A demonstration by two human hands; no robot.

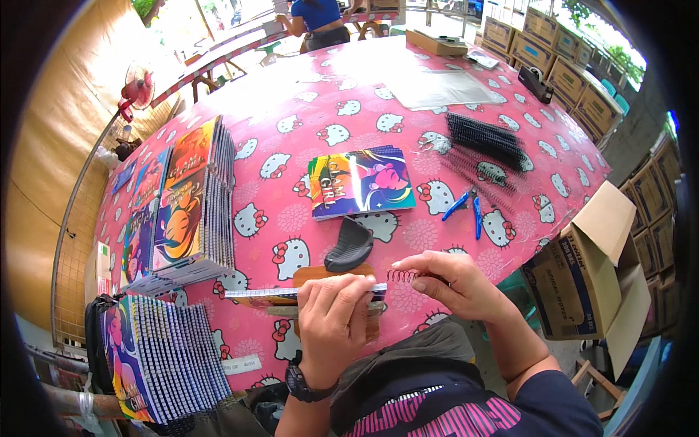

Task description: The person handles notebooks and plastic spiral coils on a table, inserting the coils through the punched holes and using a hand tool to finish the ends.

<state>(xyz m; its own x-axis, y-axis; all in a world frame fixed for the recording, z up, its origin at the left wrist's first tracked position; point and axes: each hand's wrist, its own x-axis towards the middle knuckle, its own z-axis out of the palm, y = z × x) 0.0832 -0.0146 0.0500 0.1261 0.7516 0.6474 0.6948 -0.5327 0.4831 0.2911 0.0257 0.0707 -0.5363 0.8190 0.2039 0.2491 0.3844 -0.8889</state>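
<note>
My left hand (331,313), with a watch on the wrist, is closed on a notebook (258,293) that stands on edge with its punched white page edge upward. The notebook rests against a small wooden board (309,276), mostly hidden by the hand. At its right end, my right hand (460,282) pinches a dark spiral binding coil (400,276). The coil's left end is close to the notebook's corner; I cannot tell whether it has entered a hole. Just beyond the board lies a black curved tool or holder (350,245).
Notebooks form a stack (325,191) in the middle, bound piles (191,211) on the left, and a row (171,357) at near left. Black coils (486,142) and blue-handled pliers (466,209) lie right. An open carton (575,284) stands beside the table; a person (318,22) is beyond.
</note>
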